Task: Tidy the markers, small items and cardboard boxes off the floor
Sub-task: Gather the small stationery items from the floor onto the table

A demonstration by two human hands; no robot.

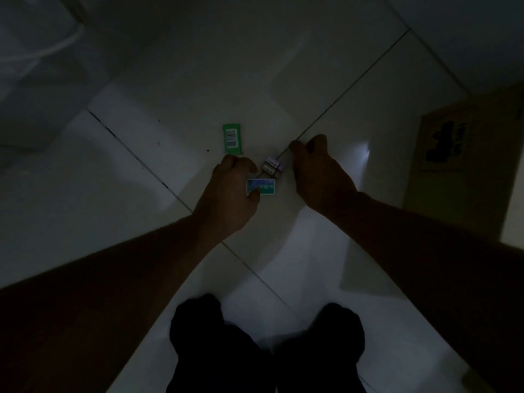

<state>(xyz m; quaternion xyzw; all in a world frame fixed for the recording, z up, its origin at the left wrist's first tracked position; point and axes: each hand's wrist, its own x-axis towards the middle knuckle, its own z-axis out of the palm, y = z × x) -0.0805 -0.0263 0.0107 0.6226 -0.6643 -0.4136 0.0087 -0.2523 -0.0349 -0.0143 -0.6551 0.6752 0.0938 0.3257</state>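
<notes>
Five loose things on the floor (283,80), sorted by kind.
There was one green packet (232,139) with a barcode label, one small blue-and-green box (265,186), and two small pale blocks (272,165) side by side, too dim to name more closely. One cardboard box (465,143) with a dark print stood at the right edge. Two hands were counted, the left hand (229,191) and the right hand (317,168), and two dark knees (198,321) showed at the bottom.
</notes>
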